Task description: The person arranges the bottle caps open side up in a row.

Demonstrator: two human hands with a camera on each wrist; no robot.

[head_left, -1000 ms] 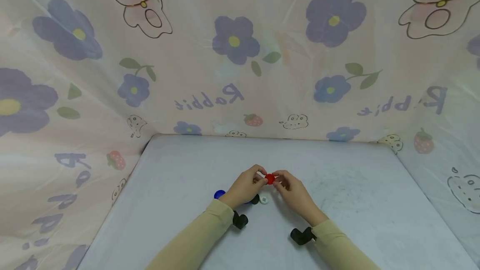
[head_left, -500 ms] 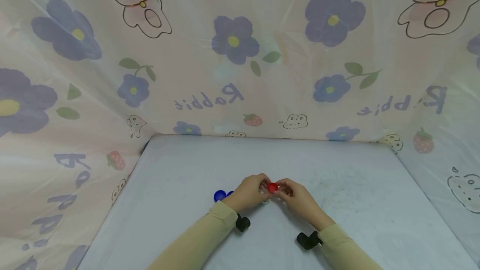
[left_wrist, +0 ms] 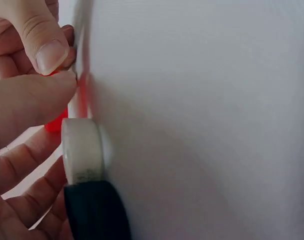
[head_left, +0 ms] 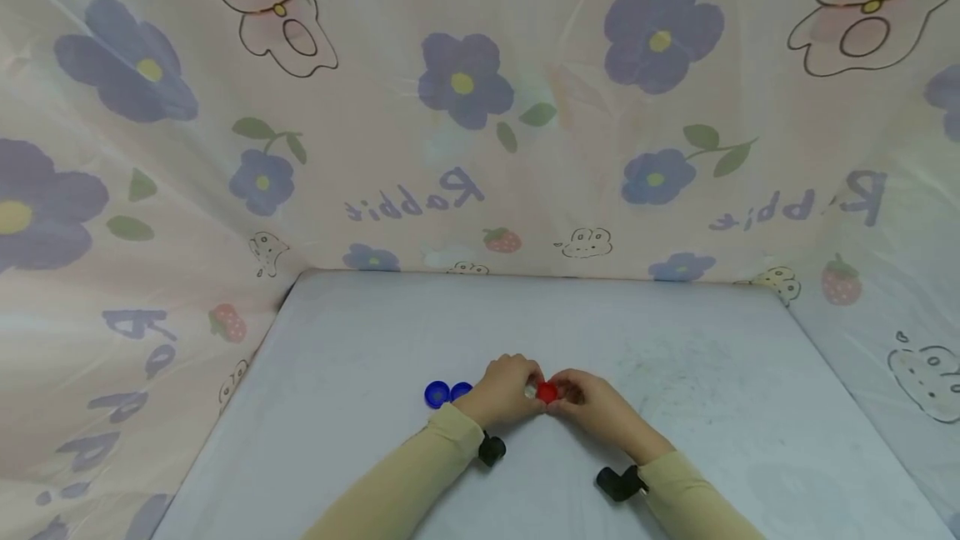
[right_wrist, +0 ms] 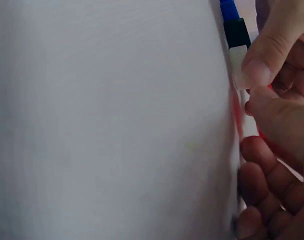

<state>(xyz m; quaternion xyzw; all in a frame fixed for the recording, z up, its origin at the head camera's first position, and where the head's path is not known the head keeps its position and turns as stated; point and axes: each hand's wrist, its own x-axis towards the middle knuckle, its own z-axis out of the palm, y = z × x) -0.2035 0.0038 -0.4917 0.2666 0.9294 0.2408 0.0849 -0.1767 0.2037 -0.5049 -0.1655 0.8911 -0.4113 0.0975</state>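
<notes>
Between the two hands a red bottle cap [head_left: 547, 392] stands low over the white tabletop, its edges pinched from both sides. My left hand [head_left: 504, 390] holds it on the left with thumb and fingers, and my right hand [head_left: 592, 398] on the right. The thumbs nearly meet in front and hide much of it. Right beside it sits a white cap [left_wrist: 81, 150], followed by a black cap [left_wrist: 96, 210]. Further left in the same row lie two blue caps, one [head_left: 437, 394] with its hollow side up and another [head_left: 461, 391] partly behind my left hand.
Black wrist cameras hang below the left wrist [head_left: 492, 449] and the right wrist [head_left: 619, 483], close above the table [head_left: 720, 407]. A patterned curtain [head_left: 555, 173] rises behind the table and along both sides.
Both hands have come down and nearer with the red cap, from above and behind the row to beside the white cap. The blue caps stay in place.
</notes>
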